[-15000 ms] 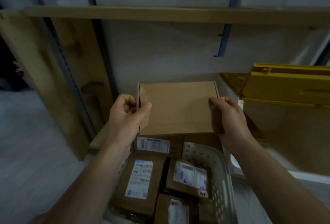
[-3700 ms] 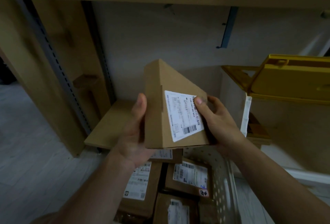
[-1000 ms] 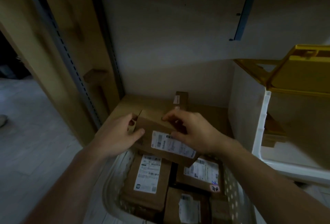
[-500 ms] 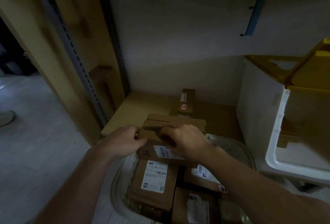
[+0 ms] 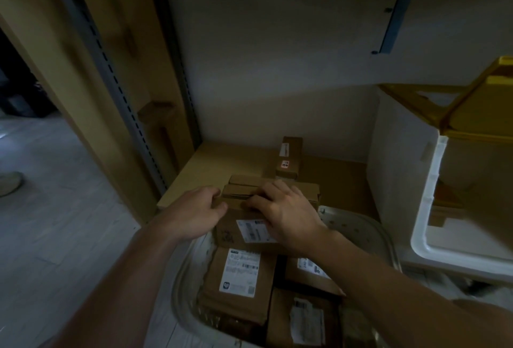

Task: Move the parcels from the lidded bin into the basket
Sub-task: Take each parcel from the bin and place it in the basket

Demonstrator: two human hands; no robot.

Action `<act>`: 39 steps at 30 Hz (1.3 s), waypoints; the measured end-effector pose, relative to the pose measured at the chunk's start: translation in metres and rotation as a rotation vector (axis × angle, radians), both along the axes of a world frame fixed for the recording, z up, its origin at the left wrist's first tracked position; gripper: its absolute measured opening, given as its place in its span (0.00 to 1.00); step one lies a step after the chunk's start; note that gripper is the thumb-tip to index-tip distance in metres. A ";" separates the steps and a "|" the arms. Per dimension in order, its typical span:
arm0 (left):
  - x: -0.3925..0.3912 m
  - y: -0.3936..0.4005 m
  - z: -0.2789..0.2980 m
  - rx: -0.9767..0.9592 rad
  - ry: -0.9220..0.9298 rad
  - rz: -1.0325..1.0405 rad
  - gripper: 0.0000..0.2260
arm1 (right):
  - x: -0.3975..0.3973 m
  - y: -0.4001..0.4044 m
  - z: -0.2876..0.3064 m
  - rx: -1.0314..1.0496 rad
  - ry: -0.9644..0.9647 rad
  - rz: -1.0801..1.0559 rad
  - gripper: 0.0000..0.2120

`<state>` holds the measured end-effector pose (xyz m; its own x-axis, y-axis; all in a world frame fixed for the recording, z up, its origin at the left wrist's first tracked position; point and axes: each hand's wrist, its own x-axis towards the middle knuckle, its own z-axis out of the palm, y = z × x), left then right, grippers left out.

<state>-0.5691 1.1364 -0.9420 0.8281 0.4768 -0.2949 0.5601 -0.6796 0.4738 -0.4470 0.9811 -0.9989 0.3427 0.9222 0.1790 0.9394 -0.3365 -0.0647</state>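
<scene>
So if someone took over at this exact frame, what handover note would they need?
Left hand and right hand both rest on the labelled parcel, setting it at the far end of the basket; whether they grip it is unclear.
Done: several parcels already lie in the basket.
Left: let go of this one, then check the white bin, yellow lid open, on the right; cardboard still shows inside.

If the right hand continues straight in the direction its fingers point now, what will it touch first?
The right hand points left across the cardboard box it presses. Going straight on, its fingers would probably meet the left hand gripping the box's left edge, though depth is hard to judge.
</scene>
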 end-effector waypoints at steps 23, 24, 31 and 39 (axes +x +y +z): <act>0.035 -0.049 0.003 -0.021 -0.371 -0.291 0.19 | 0.022 -0.103 0.030 0.266 0.266 -0.114 0.26; 0.038 -0.053 0.002 -0.029 -0.382 -0.307 0.18 | 0.022 -0.110 0.031 0.283 0.268 -0.111 0.26; 0.062 -0.092 0.001 -0.207 -0.464 -0.353 0.20 | 0.031 -0.157 0.049 0.452 0.315 -0.162 0.26; 0.091 -0.141 -0.002 -0.364 -0.523 -0.421 0.25 | 0.055 -0.217 0.061 0.666 0.385 -0.285 0.19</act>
<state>-0.4785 0.9953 -0.9443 0.9934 0.0375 0.1079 -0.0711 -0.5364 0.8410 -0.3922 0.7640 -0.9375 0.6972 0.5324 0.4800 0.6947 -0.3365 -0.6357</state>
